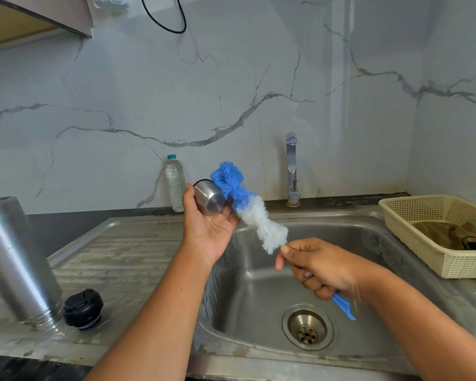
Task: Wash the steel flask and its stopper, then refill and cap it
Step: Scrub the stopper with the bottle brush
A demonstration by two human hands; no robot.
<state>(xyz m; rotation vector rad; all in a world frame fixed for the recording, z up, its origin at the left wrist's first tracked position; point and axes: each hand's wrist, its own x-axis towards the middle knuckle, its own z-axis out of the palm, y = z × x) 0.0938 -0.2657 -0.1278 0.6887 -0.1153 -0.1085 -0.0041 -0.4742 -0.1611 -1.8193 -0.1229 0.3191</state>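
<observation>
The left hand [208, 229] holds a steel cup [208, 198] over the left edge of the sink [259, 284], thumb on one side and fingers curled under it. The right hand [322, 268] grips the blue handle of a brush [248, 207], fingers wrapped round it, thumb and first finger pinching near the bristles. The blue and white bristles touch the cup. The steel flask [17, 259] stands mouth down at the left edge of the drainboard [121, 257], with the black stopper [83, 309] just beside it. A water bottle [174, 182] and tap [291, 169] stand at the back, a basket [423, 259] at the right
</observation>
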